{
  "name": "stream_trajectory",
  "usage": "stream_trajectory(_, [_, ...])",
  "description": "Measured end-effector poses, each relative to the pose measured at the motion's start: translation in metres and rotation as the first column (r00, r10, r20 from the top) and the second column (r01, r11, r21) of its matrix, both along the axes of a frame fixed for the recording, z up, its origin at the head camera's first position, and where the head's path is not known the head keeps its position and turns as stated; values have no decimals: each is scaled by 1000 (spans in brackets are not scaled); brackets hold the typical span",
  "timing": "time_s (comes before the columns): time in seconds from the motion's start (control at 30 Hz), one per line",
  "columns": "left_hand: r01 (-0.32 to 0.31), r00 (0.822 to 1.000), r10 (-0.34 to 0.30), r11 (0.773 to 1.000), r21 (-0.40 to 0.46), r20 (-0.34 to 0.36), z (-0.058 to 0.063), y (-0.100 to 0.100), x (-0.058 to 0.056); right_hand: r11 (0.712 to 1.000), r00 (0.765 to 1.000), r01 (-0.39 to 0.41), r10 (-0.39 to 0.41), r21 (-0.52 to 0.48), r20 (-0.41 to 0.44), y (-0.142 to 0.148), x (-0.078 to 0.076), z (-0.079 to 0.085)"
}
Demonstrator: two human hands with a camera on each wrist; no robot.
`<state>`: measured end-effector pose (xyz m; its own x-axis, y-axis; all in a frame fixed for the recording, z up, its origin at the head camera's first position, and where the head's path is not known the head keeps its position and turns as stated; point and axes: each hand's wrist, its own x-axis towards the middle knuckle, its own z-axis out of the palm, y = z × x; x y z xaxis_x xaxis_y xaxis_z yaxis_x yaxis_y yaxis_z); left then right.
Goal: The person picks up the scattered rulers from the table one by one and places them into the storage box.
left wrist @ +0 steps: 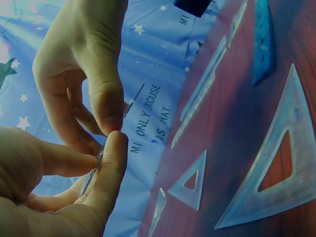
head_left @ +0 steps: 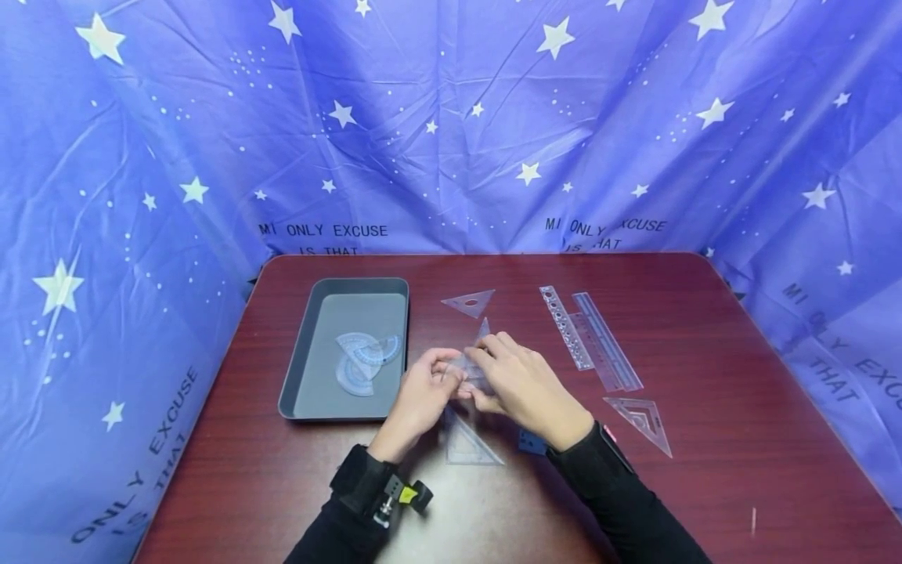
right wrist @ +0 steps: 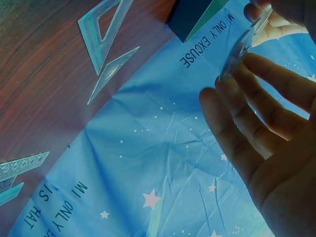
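My left hand (head_left: 420,392) and right hand (head_left: 527,385) meet above the middle of the table, both pinching a clear plastic protractor (head_left: 470,371). Seen nearly edge-on in the left wrist view, the protractor (left wrist: 95,174) lies between thumb and fingers of each hand. The right wrist view shows its curved edge beside my right fingers (right wrist: 256,94). Below the hands lies a clear set square (head_left: 454,456). Just beyond them, another set square (head_left: 484,327) is partly covered by the right hand. Part of a blue stencil-like strip (head_left: 532,443) shows beside the right forearm.
On the left stands a grey tray (head_left: 294,384) holding several overlapping clear protractors (head_left: 355,382). A small set square (head_left: 470,302) lies at the back. Several clear rulers (head_left: 609,345) lie to the right, with another set square (head_left: 651,423) nearer. A starry curtain (head_left: 437,117) hangs behind the table.
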<state>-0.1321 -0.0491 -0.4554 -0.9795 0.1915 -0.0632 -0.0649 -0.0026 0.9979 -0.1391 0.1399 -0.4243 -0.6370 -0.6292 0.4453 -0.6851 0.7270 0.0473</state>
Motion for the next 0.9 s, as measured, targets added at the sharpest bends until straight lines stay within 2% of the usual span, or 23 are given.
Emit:
stream_trajectory(0.23, [-37,999,36,999,-33,-41,3,-14,-7,1000,996,-3,5,-24,85,-1,2,1])
stream_trajectory(0.4, [-126,989,115,982,-140,-90,7,-36,-17,998,990,-6,16,-69,139,4,5,-1])
stream_trajectory(0.53, [-174,984,162,959,-223,-73,9,-58,-28,996,983,28,-12,-86,182,14,8,-6])
stream_trajectory(0.63, [-192,981,192,939,-285,-26,9,-75,-37,994,976,66,-46,-87,214,23,10,-12])
stream_trajectory(0.8, [-221,969,245,883,-414,5,6,-100,-49,989,956,125,-99,-79,277,37,14,-20])
stream_trajectory(0.9, [-225,966,259,848,-479,5,3,-111,-52,987,940,143,-110,-80,322,43,16,-23])
